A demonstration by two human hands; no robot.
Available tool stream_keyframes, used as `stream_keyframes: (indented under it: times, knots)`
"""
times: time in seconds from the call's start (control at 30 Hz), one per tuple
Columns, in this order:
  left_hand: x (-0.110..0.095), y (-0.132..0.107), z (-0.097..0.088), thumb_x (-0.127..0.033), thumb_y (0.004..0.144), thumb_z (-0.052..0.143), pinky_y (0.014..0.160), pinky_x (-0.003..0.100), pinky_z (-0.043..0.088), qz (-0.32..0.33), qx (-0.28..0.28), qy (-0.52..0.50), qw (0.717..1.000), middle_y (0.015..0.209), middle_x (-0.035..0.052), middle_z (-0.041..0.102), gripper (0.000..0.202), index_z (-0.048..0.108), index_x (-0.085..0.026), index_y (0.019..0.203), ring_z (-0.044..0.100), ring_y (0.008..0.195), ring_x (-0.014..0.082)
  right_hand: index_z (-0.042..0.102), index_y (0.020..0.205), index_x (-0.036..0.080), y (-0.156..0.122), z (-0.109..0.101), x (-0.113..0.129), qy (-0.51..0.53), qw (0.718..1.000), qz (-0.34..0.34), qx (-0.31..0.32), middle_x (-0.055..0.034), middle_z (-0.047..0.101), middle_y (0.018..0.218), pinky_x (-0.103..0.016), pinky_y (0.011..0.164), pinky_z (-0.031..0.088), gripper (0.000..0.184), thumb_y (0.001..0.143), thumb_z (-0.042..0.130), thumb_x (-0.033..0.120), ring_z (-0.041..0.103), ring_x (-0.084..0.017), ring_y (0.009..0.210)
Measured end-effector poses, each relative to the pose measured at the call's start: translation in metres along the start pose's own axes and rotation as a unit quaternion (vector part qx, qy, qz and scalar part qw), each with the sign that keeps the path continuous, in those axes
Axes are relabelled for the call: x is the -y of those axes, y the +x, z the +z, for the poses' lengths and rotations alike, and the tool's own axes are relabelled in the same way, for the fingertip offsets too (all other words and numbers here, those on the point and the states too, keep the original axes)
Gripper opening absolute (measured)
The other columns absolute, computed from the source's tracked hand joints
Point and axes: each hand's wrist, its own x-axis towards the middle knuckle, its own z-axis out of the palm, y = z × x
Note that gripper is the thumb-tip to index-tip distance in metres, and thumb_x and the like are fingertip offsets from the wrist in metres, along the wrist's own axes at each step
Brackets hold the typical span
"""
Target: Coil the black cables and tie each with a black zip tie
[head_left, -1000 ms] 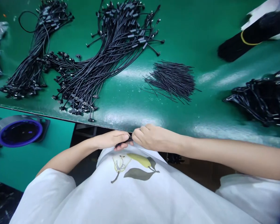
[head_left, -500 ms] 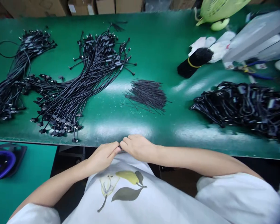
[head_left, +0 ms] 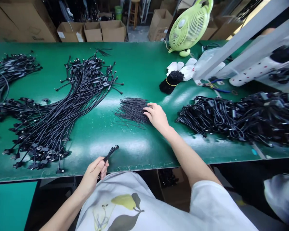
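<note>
Near the table's front edge my left hand (head_left: 94,173) is closed around a folded black cable (head_left: 110,152), whose looped end sticks up past the fingers. My right hand (head_left: 157,118) reaches over the right edge of a pile of thin black twist ties (head_left: 133,109). Its fingers are apart, with the tips touching or just above the ties; I see nothing held in them. To the left lies a large bundle of loose black cables (head_left: 73,96) with connectors at both ends. At the right is a heap of folded black cables (head_left: 233,117).
A green table (head_left: 144,73) spans the view. Behind the ties stands a black bundle with a yellow band (head_left: 171,82), beside blue-handled pliers (head_left: 216,86). A green fan (head_left: 190,27) and a grey post (head_left: 240,35) are at the back right. Cardboard boxes (head_left: 113,31) line the far side.
My hands have come apart from near my lap. The right one has moved forward to the twist ties; the left has shifted left, its cable now visible. The view has tilted up.
</note>
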Motion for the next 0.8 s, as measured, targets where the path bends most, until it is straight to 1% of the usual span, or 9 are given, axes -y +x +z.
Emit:
stream_keyframes:
  times: [0.07,0.13,0.2,0.3,0.47,0.53,0.67,0.73,0.8]
  knots:
    - [-0.002,0.004,0.003,-0.053,0.080,0.066,0.046,0.021,0.027,-0.003,-0.013,-0.057,0.998,0.055,-0.0060,0.039,0.039,0.059,-0.014,0.080,0.033,0.047,0.0065,0.069,0.096,0.014,0.005,0.009,-0.018,-0.033,0.999,0.020,0.009,-0.0141,0.061,0.111,-0.040,0.085,0.040,0.025,0.094,0.046,0.024,0.052,-0.025,0.097]
    - [-0.006,0.007,0.007,-0.051,0.078,0.069,0.045,0.019,0.026,-0.007,-0.022,-0.098,0.995,0.055,-0.0057,0.040,0.038,0.060,-0.014,0.081,0.034,0.048,0.0057,0.069,0.096,0.015,0.002,0.014,-0.019,-0.047,0.999,0.025,-0.009,-0.0138,0.060,0.108,-0.039,0.083,0.038,0.027,0.095,0.044,0.025,0.051,-0.025,0.095]
    - [-0.011,0.009,0.009,-0.049,0.076,0.072,0.044,0.018,0.026,-0.011,-0.025,-0.134,0.991,0.056,-0.0058,0.040,0.038,0.060,-0.013,0.082,0.033,0.047,0.0049,0.068,0.099,0.016,-0.004,0.013,-0.011,-0.071,0.996,0.039,-0.029,-0.0130,0.060,0.105,-0.038,0.080,0.036,0.029,0.097,0.041,0.027,0.050,-0.025,0.092]
    - [-0.015,0.009,0.013,-0.047,0.075,0.074,0.043,0.017,0.025,-0.017,-0.011,-0.174,0.985,0.057,-0.0065,0.038,0.037,0.059,-0.013,0.081,0.032,0.047,0.0039,0.067,0.101,0.018,-0.009,0.005,0.002,-0.091,0.994,0.044,-0.035,-0.0112,0.061,0.097,-0.036,0.076,0.034,0.031,0.098,0.039,0.029,0.050,-0.024,0.087]
    - [-0.020,0.007,0.022,-0.048,0.075,0.074,0.042,0.016,0.024,-0.015,0.019,-0.194,0.981,0.056,-0.0069,0.036,0.038,0.060,-0.013,0.081,0.032,0.046,0.0036,0.066,0.099,0.019,-0.014,-0.003,0.023,-0.082,0.993,0.045,-0.064,-0.0112,0.061,0.095,-0.036,0.074,0.033,0.033,0.098,0.035,0.031,0.049,-0.024,0.084]
    - [-0.022,0.007,0.024,-0.047,0.075,0.073,0.042,0.016,0.024,-0.012,0.028,-0.202,0.979,0.056,-0.0073,0.037,0.038,0.060,-0.014,0.086,0.032,0.045,0.0036,0.066,0.099,0.019,-0.015,-0.002,0.031,-0.073,0.994,0.039,-0.078,-0.0105,0.061,0.092,-0.036,0.074,0.033,0.033,0.098,0.036,0.032,0.049,-0.024,0.083]
    - [-0.025,0.005,0.025,-0.047,0.076,0.072,0.040,0.016,0.024,-0.005,0.043,-0.214,0.976,0.056,-0.0085,0.039,0.041,0.057,-0.016,0.099,0.031,0.043,0.0038,0.068,0.091,0.020,-0.015,0.000,0.040,-0.100,0.988,0.048,-0.103,-0.0116,0.061,0.099,-0.036,0.073,0.032,0.030,0.096,0.040,0.031,0.049,-0.025,0.088]
    - [-0.027,0.004,0.023,-0.046,0.077,0.072,0.040,0.016,0.024,-0.001,0.041,-0.217,0.975,0.056,-0.0089,0.040,0.042,0.054,-0.017,0.101,0.032,0.043,0.0040,0.068,0.090,0.019,-0.015,0.001,0.042,-0.101,0.988,0.063,-0.101,-0.0119,0.061,0.098,-0.036,0.073,0.033,0.030,0.095,0.041,0.031,0.050,-0.025,0.087]
    - [-0.027,0.002,0.022,-0.046,0.076,0.073,0.040,0.016,0.024,-0.002,0.040,-0.223,0.974,0.056,-0.0093,0.040,0.044,0.052,-0.018,0.104,0.031,0.043,0.0040,0.067,0.094,0.018,-0.015,0.002,0.043,-0.078,0.991,0.067,-0.085,-0.0116,0.061,0.093,-0.036,0.073,0.033,0.031,0.096,0.039,0.032,0.051,-0.025,0.085]
